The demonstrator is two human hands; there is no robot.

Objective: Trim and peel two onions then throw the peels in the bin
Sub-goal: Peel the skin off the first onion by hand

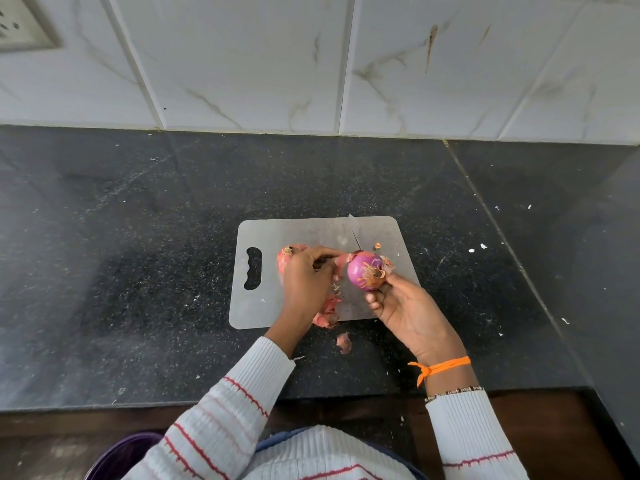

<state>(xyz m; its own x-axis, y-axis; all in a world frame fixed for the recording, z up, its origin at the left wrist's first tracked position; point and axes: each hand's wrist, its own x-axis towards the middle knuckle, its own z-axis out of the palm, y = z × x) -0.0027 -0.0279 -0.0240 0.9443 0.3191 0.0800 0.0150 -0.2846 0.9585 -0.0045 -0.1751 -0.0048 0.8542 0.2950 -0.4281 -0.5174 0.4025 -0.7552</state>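
My right hand [408,311] holds a purple, mostly peeled onion [363,268] just above the grey cutting board [270,306]. Dry root threads and orange skin scraps still cling to its near end. My left hand [306,275] pinches a pink strip of peel [341,260] that hangs off the onion's left side. A second onion [289,253], still in its reddish skin, lies on the board, mostly hidden behind my left hand. Loose peels [327,311] lie at the board's front edge, and one piece [344,342] rests on the counter.
A knife blade [355,233] lies on the board behind the onion, its handle hidden. The board sits on a black speckled counter [138,271] against a tiled wall. A purple bin [121,455] stands below the counter's front edge at the lower left.
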